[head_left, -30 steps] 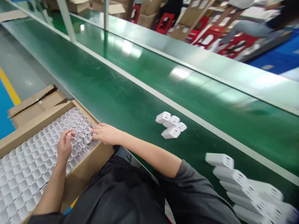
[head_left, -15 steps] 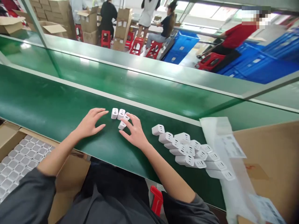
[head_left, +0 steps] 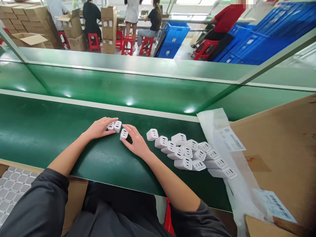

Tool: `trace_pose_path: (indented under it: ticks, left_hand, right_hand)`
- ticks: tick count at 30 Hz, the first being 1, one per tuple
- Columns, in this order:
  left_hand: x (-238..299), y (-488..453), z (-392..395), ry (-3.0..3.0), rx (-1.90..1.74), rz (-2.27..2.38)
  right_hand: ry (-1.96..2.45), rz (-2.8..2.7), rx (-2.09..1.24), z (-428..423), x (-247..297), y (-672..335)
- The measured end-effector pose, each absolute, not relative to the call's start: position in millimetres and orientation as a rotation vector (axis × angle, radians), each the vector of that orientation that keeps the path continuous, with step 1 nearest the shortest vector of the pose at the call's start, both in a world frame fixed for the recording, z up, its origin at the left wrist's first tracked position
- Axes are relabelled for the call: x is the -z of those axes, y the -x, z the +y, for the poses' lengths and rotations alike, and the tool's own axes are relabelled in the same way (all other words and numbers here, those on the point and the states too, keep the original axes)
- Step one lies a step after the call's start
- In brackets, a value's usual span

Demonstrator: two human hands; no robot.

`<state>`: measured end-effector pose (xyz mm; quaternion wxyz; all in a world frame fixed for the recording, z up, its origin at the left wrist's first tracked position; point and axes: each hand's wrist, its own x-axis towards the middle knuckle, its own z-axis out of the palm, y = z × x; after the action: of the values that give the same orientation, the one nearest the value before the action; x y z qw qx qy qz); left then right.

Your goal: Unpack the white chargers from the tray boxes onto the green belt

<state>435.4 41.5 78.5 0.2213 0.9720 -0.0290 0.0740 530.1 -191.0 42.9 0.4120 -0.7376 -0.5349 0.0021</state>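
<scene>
My left hand (head_left: 98, 128) curls around a small row of white USB chargers (head_left: 118, 126) standing on the green work surface, its thumb in front and fingers behind. The leftmost part of that row is hidden by the hand. Just to the right, my right hand (head_left: 136, 142) has a single white charger (head_left: 124, 133) between thumb and fingers, its port face turned up. Beyond my right hand lies a loose cluster of several white chargers (head_left: 187, 152), with slots showing on their end faces.
A white plastic sheet (head_left: 214, 125) and a large cardboard box (head_left: 278, 141) flank the right end of the green surface (head_left: 49, 131). At lower left a box holds rows of white-edged grey pieces (head_left: 17, 187). Across the clear panel are people, red stools (head_left: 127, 45) and blue crates (head_left: 172, 36).
My left hand has moved in from beside the row and closed around chargers. My right hand now grips one charger slightly apart. The head view has turned rightward and levelled.
</scene>
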Motion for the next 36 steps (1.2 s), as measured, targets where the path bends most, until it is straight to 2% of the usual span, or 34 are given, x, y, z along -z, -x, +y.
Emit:
trace_pose_path:
  ticks: [9,14,31,36]
  left_hand:
    - [-71,-438,24,-2.627,-0.297,-0.07]
    - [-79,-432,22,-2.572,-0.192,-0.201]
    - [-94,-420,8,-2.806,-0.004,-0.336]
    - [-99,-421,7,-2.815,0.013,-0.362]
  right_hand:
    - [1.778,-1.214,-0.107,-191,-34,-534]
    - [1.896,-1.211,-0.069,-197,-40,-536]
    - [1.678,-1.174,-0.647,-211,-55,-536]
    - [1.663,-1.198,-0.658,-212,-56,-539]
